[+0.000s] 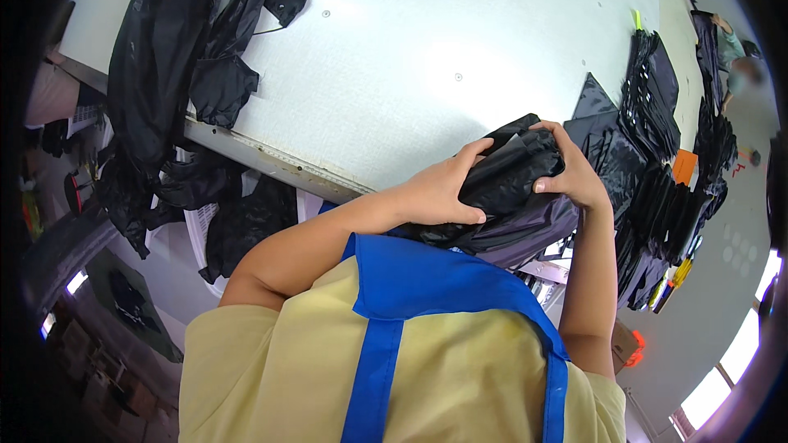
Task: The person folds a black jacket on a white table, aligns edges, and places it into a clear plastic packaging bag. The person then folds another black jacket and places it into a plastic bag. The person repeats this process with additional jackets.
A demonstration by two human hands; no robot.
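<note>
Between my two hands, at the near edge of the white table [394, 82], is a bunched bundle of shiny black fabric [519, 166]. My left hand [447, 187] wraps its left side, thumb toward me and fingers over the far side. Closed on the right side of the bundle is my right hand [577, 171], with its fingertips over the top and its thumb bent inward. Purplish-dark fabric [525, 234] hangs below the bundle, against the blue collar of my yellow garment. The underside of the bundle is hidden.
More black fabric [164, 57] drapes over the table's left edge, above white plastic crates [197, 238]. Stacks of folded black fabric [652, 90] lie at the right, beside an orange piece [684, 166]. Another person [743, 74] is at the far right.
</note>
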